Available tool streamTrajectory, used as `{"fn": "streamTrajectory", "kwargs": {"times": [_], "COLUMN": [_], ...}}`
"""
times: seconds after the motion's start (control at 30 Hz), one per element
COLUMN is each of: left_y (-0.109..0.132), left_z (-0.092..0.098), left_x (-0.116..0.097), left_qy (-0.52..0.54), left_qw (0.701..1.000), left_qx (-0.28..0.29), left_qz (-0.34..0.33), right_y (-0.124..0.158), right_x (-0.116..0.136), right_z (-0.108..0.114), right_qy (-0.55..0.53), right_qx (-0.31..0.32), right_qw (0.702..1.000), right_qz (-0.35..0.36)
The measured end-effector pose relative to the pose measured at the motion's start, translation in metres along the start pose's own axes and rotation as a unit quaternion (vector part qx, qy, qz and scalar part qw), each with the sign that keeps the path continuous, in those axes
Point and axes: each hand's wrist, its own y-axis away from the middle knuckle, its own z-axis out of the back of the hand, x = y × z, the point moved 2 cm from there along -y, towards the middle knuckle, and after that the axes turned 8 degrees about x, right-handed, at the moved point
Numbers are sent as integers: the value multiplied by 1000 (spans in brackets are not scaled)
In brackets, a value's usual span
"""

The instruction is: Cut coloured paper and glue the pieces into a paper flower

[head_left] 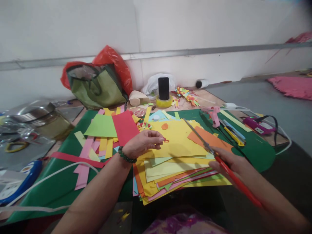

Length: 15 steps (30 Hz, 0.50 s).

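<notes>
My left hand (148,140), with a green bead bracelet at the wrist, pinches a small red paper piece (166,140) above the paper stack. In my right hand (230,162) is a pair of scissors (227,170) with long red handles; its blades point up and to the left over the yellow sheets, apart from the red piece. Beneath both hands lies a stack of coloured paper (175,162), yellow on top. A small orange paper disc (165,126) rests on the top sheet, and an orange sheet (209,139) lies partly under the scissors.
Right of the stack are a pink glue gun (214,116), a yellow utility knife (234,135) and a purple device (259,125). Behind stand a phone (163,88) on a yellow tape roll (163,102) and a green bag (97,86). Paper strips (85,152) and a jar (46,118) are left.
</notes>
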Motion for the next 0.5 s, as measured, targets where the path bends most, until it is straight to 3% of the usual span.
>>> {"fn": "streamTrajectory", "kwargs": {"times": [0.1,0.2,0.37,0.5], "left_y": [-1,-2,-4,-6], "left_z": [1,1,2,1], "left_x": [-1,-1,-1,1], "left_qy": [31,47,74,76], "left_qw": [999,996,989,986], "left_qx": [-35,-62,-95,-101], "left_qz": [-27,-50,-85,-106], "right_y": [-31,-62,-87,-89], "right_x": [1,2,0,3], "right_z": [17,18,7,12], "right_qy": [143,259,311,372], "right_qx": [36,79,139,154], "right_qw": [987,957,939,913], "right_qz": [-61,-98,-50,-67]}}
